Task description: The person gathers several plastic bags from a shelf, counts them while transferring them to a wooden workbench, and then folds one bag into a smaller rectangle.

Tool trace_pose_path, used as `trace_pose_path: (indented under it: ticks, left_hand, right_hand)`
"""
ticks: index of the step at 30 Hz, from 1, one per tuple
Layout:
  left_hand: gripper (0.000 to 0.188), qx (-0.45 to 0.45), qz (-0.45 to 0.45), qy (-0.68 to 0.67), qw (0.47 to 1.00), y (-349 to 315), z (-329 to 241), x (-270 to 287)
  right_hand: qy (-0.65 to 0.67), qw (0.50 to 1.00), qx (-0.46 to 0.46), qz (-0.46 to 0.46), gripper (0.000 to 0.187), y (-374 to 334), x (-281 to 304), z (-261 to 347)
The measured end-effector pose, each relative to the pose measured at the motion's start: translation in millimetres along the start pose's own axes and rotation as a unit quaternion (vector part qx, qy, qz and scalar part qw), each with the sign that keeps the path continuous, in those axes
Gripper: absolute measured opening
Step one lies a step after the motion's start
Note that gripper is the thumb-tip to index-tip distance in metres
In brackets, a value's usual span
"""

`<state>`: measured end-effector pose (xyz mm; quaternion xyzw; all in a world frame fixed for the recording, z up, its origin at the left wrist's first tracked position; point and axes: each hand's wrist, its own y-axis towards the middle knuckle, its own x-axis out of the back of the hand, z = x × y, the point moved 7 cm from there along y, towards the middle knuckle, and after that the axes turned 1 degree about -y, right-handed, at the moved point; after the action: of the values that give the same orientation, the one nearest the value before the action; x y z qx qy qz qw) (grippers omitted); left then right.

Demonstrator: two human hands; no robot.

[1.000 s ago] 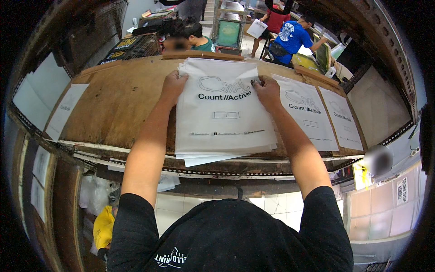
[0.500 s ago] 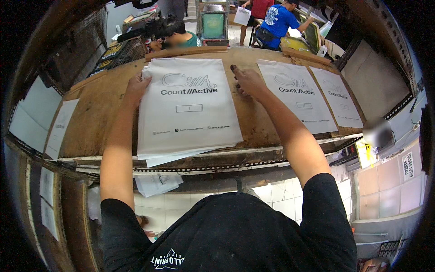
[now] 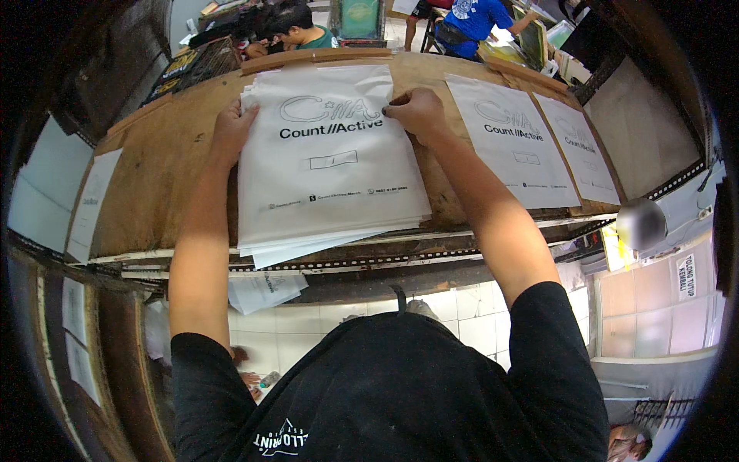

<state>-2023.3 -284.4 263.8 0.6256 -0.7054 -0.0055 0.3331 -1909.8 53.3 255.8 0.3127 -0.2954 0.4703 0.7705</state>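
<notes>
A stack of printed white plastic sheets (image 3: pixel 331 177) lies before me on a brown wooden bench, its lower edges slightly fanned out. At the stack's upper left edge, my left hand (image 3: pixel 233 129) grips with the thumb on top and the fingers at the side. My right hand (image 3: pixel 419 115) pinches the upper right edge of the top sheet between thumb and fingers. Black outline lettering, a small box and a row of tiny marks are printed on that sheet. How many sheets each hand holds is hidden.
Similar printed sheets lie to the right (image 3: pixel 512 146) and far left (image 3: pixel 94 204) of the wooden bench (image 3: pixel 169 169). Wooden strips (image 3: pixel 315 58) run along its far edge. More sheets (image 3: pixel 265 291) sit below the front edge. Beyond, a person in blue (image 3: pixel 477 19) and one in green (image 3: pixel 312 38) are present.
My right hand has moved from hovering open over the bench to pinching the stack's right edge. The top sheet has turned slightly, and the view has tilted down.
</notes>
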Motion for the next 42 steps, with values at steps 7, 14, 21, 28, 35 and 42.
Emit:
trace_pose_path:
  ticks: [7,14,21,28,35,42]
  left_hand:
    - [0.027,0.008,0.035,-0.018,0.999,16.7,22.4,5.3]
    - [0.046,-0.043,0.034,0.123,0.991,51.5,105.9,101.7]
    - [0.054,-0.025,-0.035,0.258,0.965,50.8,165.9,168.4]
    - [0.053,0.074,0.033,0.304,0.949,16.3,92.2,169.2]
    - [0.042,0.186,0.052,0.271,0.943,-3.6,104.9,193.6]
    - [0.038,0.275,0.053,-0.02,0.96,-4.6,160.3,191.3]
  right_hand:
    - [-0.032,0.999,0.001,-0.042,0.034,14.2,22.7,-24.0]
    - [-0.086,0.994,0.001,-0.074,0.039,-3.3,42.0,-58.0]
    - [-0.064,0.992,0.076,-0.076,0.036,-5.4,55.5,-51.1]
    - [-0.334,0.94,0.058,0.036,0.049,-26.1,55.9,-9.6]
    - [-0.313,0.905,0.231,0.174,0.061,-56.7,29.8,25.7]
    - [-0.033,0.926,0.343,0.157,0.054,-44.5,0.4,113.8]
